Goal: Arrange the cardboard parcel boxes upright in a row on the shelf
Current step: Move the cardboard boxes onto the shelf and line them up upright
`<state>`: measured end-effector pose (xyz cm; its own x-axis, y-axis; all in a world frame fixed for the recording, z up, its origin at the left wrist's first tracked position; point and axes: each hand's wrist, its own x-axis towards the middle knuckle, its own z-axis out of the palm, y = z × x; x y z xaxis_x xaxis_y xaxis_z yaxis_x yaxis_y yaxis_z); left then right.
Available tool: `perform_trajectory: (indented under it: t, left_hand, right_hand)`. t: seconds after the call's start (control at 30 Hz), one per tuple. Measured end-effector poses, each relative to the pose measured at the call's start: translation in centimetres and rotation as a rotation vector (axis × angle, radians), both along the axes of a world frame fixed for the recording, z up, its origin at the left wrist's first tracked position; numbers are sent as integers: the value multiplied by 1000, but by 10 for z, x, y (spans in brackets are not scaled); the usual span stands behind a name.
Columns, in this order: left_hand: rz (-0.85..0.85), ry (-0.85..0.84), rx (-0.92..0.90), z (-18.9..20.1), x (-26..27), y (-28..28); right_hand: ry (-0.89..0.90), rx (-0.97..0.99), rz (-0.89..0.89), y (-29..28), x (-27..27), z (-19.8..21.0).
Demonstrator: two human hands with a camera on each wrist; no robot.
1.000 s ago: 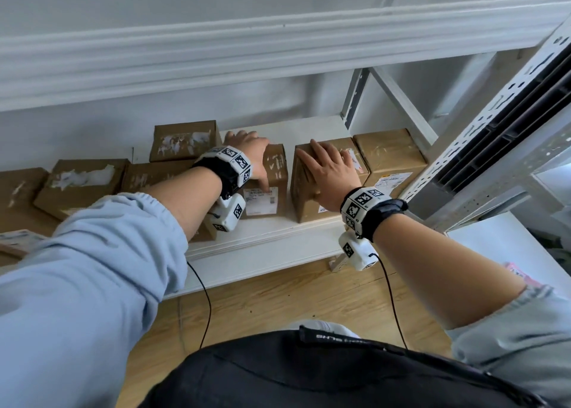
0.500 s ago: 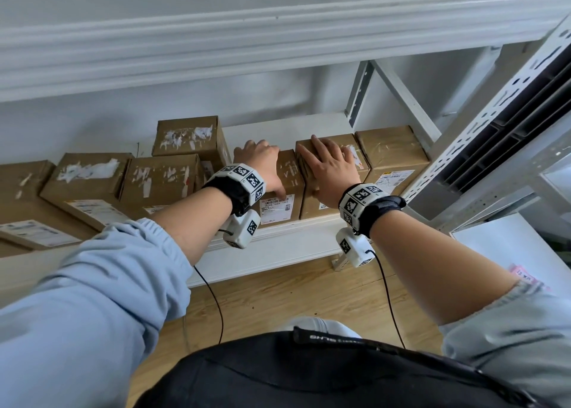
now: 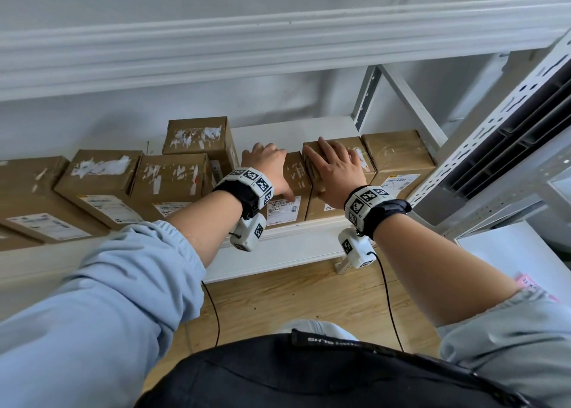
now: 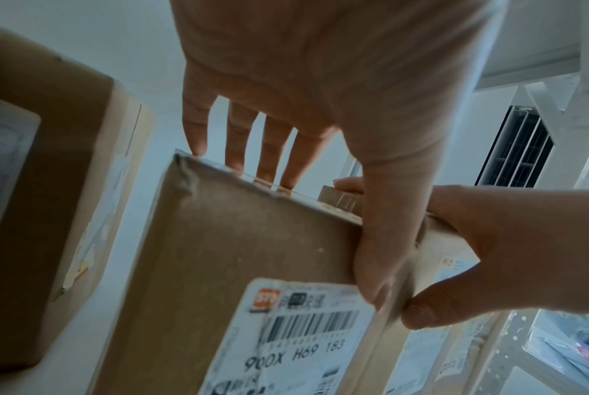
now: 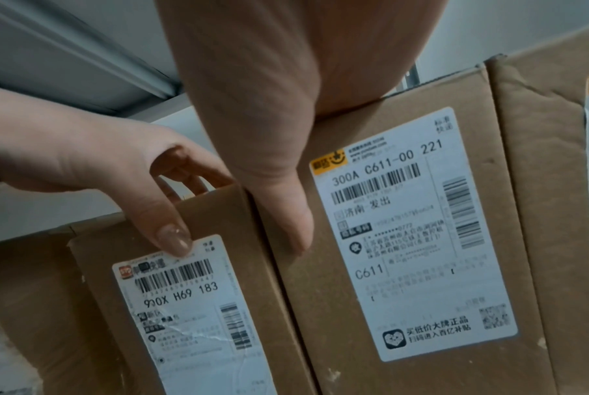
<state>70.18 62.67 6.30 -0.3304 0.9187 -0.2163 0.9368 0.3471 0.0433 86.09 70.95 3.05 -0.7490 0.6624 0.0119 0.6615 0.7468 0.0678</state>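
Observation:
On the white shelf (image 3: 293, 247), three cardboard parcel boxes stand upright side by side at the right end. My left hand (image 3: 267, 168) grips the narrow box (image 3: 301, 188): fingers curl over its top, thumb on its front label (image 5: 171, 280). It touches the wider second box (image 3: 363, 157). My right hand (image 3: 335, 172) rests flat on that box's top, its thumb (image 5: 282, 203) lying down the front left edge. The third box (image 3: 398, 157) stands at the far right, untouched.
Several more boxes (image 3: 170, 178) sit to the left, leaning or lying, with one (image 3: 194, 138) behind them. A shelf beam (image 3: 278, 42) hangs close above. A perforated steel post (image 3: 494, 129) bounds the right end. Wooden floor (image 3: 309, 302) lies below.
My left hand has slid the narrow box to the right, closing the gap to the second box. The right hand has stayed on top of the second box.

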Motion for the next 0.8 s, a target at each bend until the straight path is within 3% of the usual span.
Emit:
perform_trajectory:
  t: [0.8]
  left_hand:
    - [38, -74, 61, -8, -1, 2]
  right_hand:
    - [4, 2, -10, -2, 1, -1]
